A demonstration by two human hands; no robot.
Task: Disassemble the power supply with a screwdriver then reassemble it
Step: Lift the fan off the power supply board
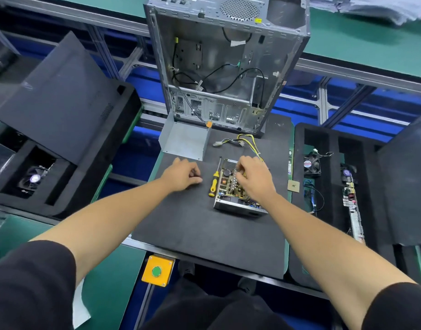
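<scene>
Open power supply [238, 196] sits mid-tabletop [192, 225], cover [184, 141] off behind, screwdriver [215, 181] lying idle beside it; right hand [254, 179] fingers curled down into the board, left hand [183, 175] loosely curled pinching something tiny, maybe a screw, risk: it drops, rolls away.

The single head view looks steeply down and forward from above the person's chest, near the work: both forearms run up from the bottom corners toward the power supply [238, 186] at mid-frame.
</scene>
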